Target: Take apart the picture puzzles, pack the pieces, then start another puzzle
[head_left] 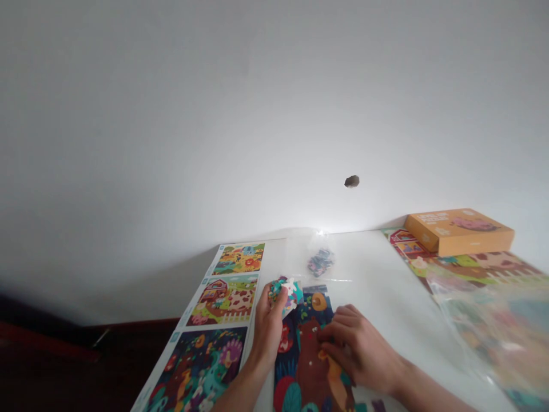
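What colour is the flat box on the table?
Orange box, pink picture on top; head view.

The hands (268, 332) (358, 349) can pass far over the table (377, 269) between the bag (321, 262) and the box (458, 232), with the picture sheet (223, 297) blocking left and a wrapped sheet (493, 326) right.

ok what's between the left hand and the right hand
In the head view, a partly built jigsaw puzzle showing a brown bear lies between the left hand and the right hand.
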The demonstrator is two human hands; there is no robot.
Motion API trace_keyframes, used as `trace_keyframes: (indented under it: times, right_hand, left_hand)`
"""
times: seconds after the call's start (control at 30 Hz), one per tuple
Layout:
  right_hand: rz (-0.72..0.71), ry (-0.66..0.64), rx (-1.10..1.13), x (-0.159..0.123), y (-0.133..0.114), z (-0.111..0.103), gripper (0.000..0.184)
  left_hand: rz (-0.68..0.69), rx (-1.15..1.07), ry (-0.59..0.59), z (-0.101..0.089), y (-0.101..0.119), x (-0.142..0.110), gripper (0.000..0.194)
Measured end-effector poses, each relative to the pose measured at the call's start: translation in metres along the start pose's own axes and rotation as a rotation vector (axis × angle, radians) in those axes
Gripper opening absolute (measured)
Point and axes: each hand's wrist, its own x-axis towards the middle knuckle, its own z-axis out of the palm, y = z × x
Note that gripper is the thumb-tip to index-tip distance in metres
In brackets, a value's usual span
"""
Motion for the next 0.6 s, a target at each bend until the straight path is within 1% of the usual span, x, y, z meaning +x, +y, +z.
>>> trace_keyframes:
  times: [0.07, 0.1, 0.17, 0.2, 0.27, 0.37, 0.47, 0.5, 0.57, 0.6]
  right_hand:
    - [0.058, 0.088, -0.044, 0.005, 0.009, 0.001, 0.024]
    - [0.073, 0.112, -0.070, 0.007, 0.013, 0.001, 0.031]
    - [0.078, 0.114, -0.111, 0.011, 0.018, 0.001, 0.048]
    - [0.079, 0.099, -0.123, 0.012, 0.019, 0.001, 0.052]
    - [0.086, 0.076, -0.132, 0.012, 0.018, 0.002, 0.049]
    - [0.107, 0.067, -0.141, 0.009, 0.014, 0.001, 0.037]
    - [0.119, 0.059, -0.139, 0.008, 0.011, 0.000, 0.019]
    - [0.123, 0.058, -0.135, 0.008, 0.011, 0.001, 0.016]
    - [0.144, 0.063, -0.131, 0.008, 0.012, 0.002, 0.016]
    - [0.167, 0.073, -0.136, 0.007, 0.012, 0.004, 0.020]
  left_hand:
    - [-0.023, 0.016, -0.032, 0.003, 0.000, -0.003, 0.032]
    - [-0.026, 0.028, -0.050, 0.004, 0.001, -0.005, 0.031]
    - [-0.021, 0.040, -0.080, 0.008, 0.003, -0.008, 0.030]
    - [-0.015, 0.037, -0.082, 0.009, 0.004, -0.010, 0.029]
    - [-0.009, 0.008, -0.076, 0.010, 0.005, -0.010, 0.029]
    - [-0.031, -0.052, -0.073, 0.008, 0.002, -0.008, 0.029]
    - [-0.115, -0.100, -0.132, 0.005, -0.001, -0.007, 0.032]
    - [-0.144, -0.111, -0.156, 0.005, -0.001, -0.007, 0.033]
    - [-0.173, -0.131, -0.174, 0.006, -0.001, -0.008, 0.033]
    - [-0.171, -0.140, -0.159, 0.006, 0.000, -0.009, 0.033]
